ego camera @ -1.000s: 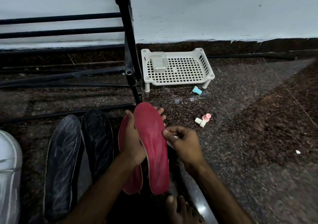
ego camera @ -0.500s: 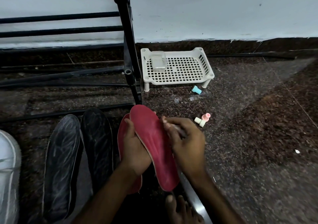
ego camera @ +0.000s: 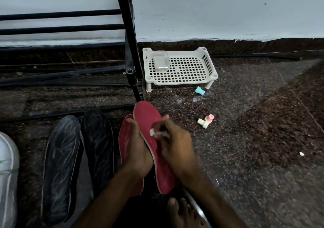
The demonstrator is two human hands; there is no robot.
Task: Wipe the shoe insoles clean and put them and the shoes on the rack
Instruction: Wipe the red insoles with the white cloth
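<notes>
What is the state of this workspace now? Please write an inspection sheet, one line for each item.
Surface: dark speckled stone floor.
Job's things: front red insole held up; second red insole behind it; two black insoles and white shoe on floor; black rack behind.
Clutter: white tray with clear box; blue cap; pink and cream pieces.
Hands: left hand grips front red insole; right hand pinches white wipe against it.
Cables: dark line along wall foot, cable or pipe unclear.
Surroundings: pale wall; bare foot.

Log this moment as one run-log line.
step: wiping red insole | left hand: grips it | right hand: rubs small white wipe on it | second red insole: behind it | black insoles: lying at left
</notes>
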